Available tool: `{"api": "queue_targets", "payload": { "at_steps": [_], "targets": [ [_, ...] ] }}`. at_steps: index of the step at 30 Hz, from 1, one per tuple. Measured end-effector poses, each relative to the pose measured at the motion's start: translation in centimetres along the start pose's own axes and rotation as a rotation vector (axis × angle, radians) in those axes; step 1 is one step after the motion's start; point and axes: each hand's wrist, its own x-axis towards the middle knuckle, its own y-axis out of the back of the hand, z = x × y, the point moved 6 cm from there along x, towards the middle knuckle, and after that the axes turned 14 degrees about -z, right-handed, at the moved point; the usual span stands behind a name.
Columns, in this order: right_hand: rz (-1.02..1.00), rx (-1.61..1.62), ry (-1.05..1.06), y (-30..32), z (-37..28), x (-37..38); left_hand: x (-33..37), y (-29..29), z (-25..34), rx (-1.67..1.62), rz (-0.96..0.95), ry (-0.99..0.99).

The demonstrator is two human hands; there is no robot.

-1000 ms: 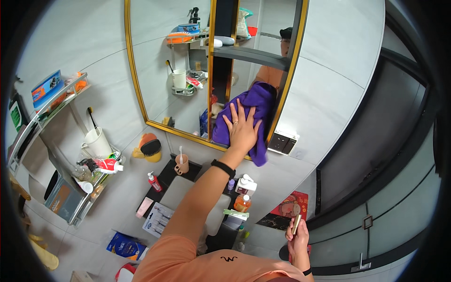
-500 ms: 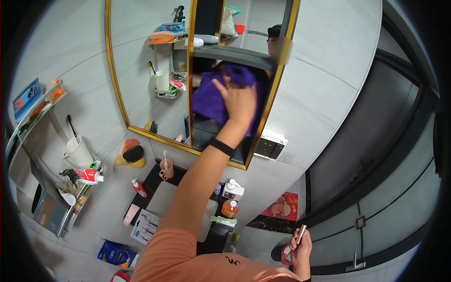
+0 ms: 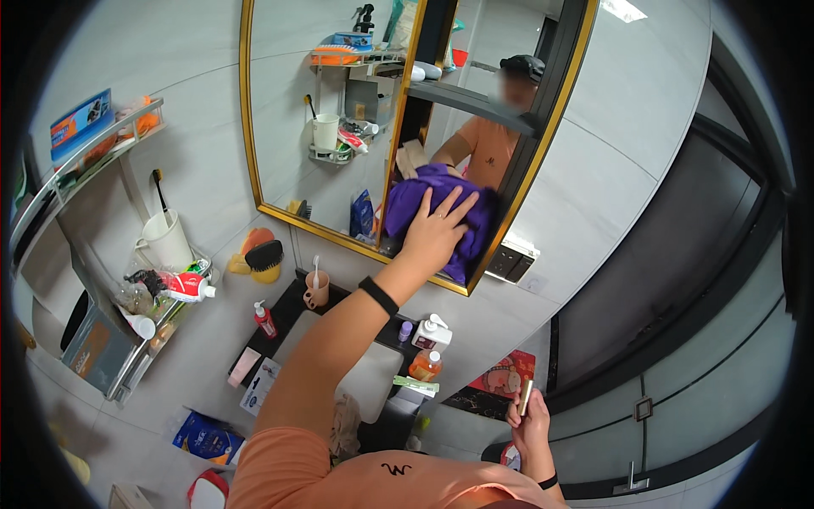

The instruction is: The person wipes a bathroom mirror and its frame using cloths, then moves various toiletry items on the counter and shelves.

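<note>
My left hand (image 3: 434,231) reaches up into the mirror cabinet, fingers spread and laid on a bunched purple cloth (image 3: 462,254). The cloth rests in the cabinet's lower open section, against its bottom and side. A black band circles my left wrist. At the lower right, my right hand (image 3: 531,424) is closed on a slim gold tube (image 3: 526,397), which points upward. What the tube contains cannot be seen.
The gold-framed mirror (image 3: 318,182) adjoins the open compartment, with a grey shelf (image 3: 475,107) above the cloth. Below lies a basin (image 3: 366,386) with a white pump bottle (image 3: 432,332) and orange bottle (image 3: 425,366) beside it. A corner rack (image 3: 110,140) holds toiletries at left.
The purple cloth, blurred and higher before, now lies lower in the compartment. My left hand's fingers have spread over it. The view has shifted; my right hand still holds the gold tube.
</note>
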Motion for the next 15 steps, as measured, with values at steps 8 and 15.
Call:
{"api": "queue_targets", "payload": {
  "at_steps": [8, 15],
  "targets": [
    [-0.019, 0.035, -0.022, -1.0, 1.0, -0.4, 0.3, -1.1, 0.7, -0.098, 0.003, -0.044],
    [0.07, 0.006, 0.033, 1.5, 0.0, -1.4, 1.3, 2.7, -5.9, -0.516, 0.682, 0.686]
  ]
}}
